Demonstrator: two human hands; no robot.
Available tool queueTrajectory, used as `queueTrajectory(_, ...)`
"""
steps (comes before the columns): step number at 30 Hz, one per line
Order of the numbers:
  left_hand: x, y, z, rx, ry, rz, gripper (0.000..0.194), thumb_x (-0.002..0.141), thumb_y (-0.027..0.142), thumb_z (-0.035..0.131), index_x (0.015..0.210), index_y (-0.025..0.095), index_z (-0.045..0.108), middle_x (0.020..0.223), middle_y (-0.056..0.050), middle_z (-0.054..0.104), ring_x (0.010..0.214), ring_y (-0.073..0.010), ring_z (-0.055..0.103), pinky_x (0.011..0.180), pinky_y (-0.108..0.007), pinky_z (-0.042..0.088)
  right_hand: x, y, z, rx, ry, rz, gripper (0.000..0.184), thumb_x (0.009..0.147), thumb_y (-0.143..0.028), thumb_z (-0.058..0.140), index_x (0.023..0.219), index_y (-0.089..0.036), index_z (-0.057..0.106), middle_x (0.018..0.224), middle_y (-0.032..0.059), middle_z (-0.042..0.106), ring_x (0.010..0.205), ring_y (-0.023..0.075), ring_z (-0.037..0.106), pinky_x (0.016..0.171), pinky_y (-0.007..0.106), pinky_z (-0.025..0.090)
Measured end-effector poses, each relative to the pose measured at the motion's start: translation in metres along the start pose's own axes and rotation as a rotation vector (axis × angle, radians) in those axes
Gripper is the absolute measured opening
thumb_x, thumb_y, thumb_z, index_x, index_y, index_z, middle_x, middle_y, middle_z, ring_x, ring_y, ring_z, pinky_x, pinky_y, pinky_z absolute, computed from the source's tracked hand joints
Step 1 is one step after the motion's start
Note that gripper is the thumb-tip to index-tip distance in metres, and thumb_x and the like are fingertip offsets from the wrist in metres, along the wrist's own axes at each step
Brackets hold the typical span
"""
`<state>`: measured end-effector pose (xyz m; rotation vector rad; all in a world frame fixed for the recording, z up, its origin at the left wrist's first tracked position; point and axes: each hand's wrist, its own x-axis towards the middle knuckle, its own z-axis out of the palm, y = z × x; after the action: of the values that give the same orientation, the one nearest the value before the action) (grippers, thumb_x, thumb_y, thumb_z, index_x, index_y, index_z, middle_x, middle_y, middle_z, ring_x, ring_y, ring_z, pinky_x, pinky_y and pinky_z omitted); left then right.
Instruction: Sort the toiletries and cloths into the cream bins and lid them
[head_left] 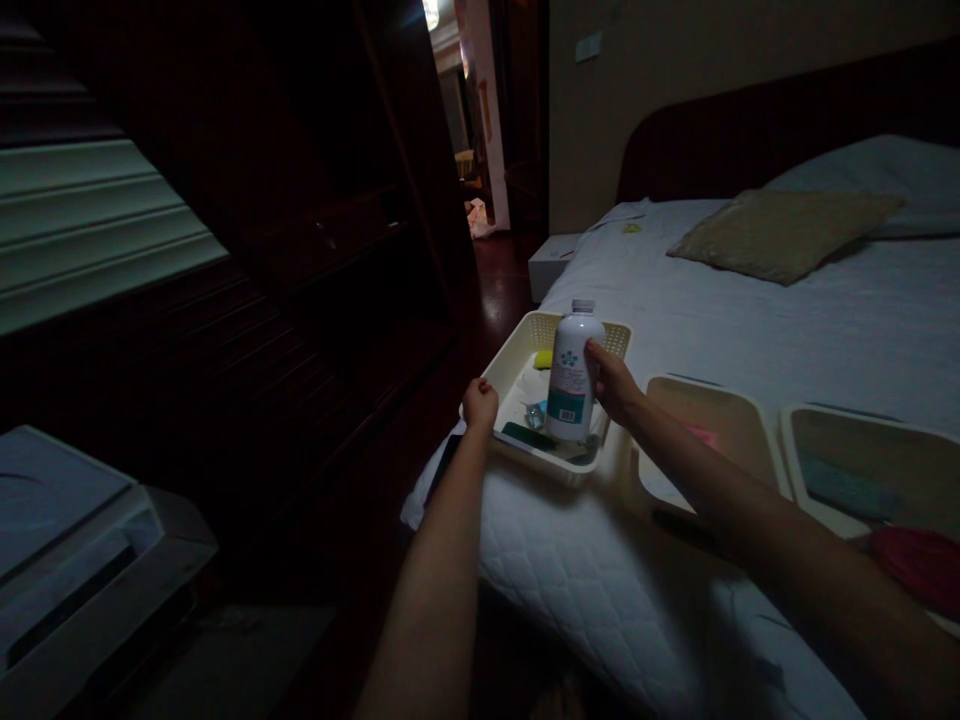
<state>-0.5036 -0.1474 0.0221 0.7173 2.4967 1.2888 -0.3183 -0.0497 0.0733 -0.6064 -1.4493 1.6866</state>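
Both bare forearms point(431, 590) are running in from the bottom edge, nearest the lens. Right hand point(615, 383) is gripping a white bottle point(571, 375) by its right side, thumb showing near the shoulder, other fingers hiding behind. Bottle is standing roughly upright over a cream basket point(514, 352), cap up, label facing us: green flower-like logo, teal block, barcode. Can't tell whether its base is touching the basket floor. Left hand point(480, 403) is curling closed over the basket's left rim. Inside, a dark green flat item point(529, 436) is lying along the near side, a small shiny packet point(534, 416) is sitting just behind it, and a yellow item point(543, 358) is showing farther back. Basket is resting on the corner of the white-covered bed point(547, 545). Two more cream containers are lying to its right: the nearer one point(701, 388) is holding something pink point(699, 433), the farther one point(862, 412) a greenish item point(847, 485). Dark red cloth-like item point(919, 562) is lying at the right edge. Tan pillow point(780, 235) is lying toward the headboard point(690, 130). Light is running dim.
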Motion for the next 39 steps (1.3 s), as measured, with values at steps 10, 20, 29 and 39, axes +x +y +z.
queueTrajectory(10, -0.037, 0.020, 0.001, -0.545, -0.266, -0.062, 0.023, 0.072, 0.021, 0.055, 0.093, 0.013, 0.057, 0.091, -0.007, 0.066, 0.082, -0.0130, 0.064, 0.078, -0.026, 0.048, -0.024, -0.007, 0.004, 0.096, 0.036, 0.105, 0.053, 0.071, -0.070, 0.047, 0.094, -0.023, 0.056, 0.083, 0.0037, 0.066, 0.081, 0.0235, 0.065, 0.075, 0.041, 0.052)
queueTrajectory(20, -0.081, 0.052, -0.020, -0.636, -0.802, 0.081, 0.044, 0.071, 0.052, 0.063, 0.089, 0.013, 0.059, 0.094, -0.009, 0.064, 0.082, -0.0134, 0.061, 0.082, -0.029, 0.047, -0.039, -0.035, 0.010, 0.158, 0.040, 0.060, 0.058, 0.075, -0.070, 0.041, 0.101, -0.021, 0.058, 0.083, 0.0040, 0.066, 0.081, 0.0225, 0.064, 0.073, 0.040, 0.052)
queueTrajectory(29, -0.097, 0.044, -0.022, -0.649, -0.927, 0.070, 0.054, 0.066, 0.055, 0.067, 0.102, 0.016, 0.060, 0.106, -0.007, 0.062, 0.093, -0.0151, 0.059, 0.081, -0.027, 0.046, -0.048, -0.049, 0.014, 0.226, 0.065, 0.081, 0.053, 0.074, -0.066, 0.048, 0.097, -0.019, 0.059, 0.076, 0.0029, 0.066, 0.079, 0.0216, 0.064, 0.072, 0.037, 0.053)
queueTrajectory(39, -0.119, 0.055, -0.010, -0.619, -0.730, 0.152, 0.052, 0.058, 0.039, 0.077, 0.098, 0.009, 0.065, 0.092, -0.010, 0.067, 0.077, -0.0157, 0.062, 0.080, -0.032, 0.047, -0.057, -0.051, 0.024, 0.256, 0.032, 0.173, 0.045, 0.073, -0.064, 0.051, 0.089, -0.023, 0.059, 0.072, 0.0015, 0.064, 0.076, 0.0205, 0.063, 0.071, 0.035, 0.051)
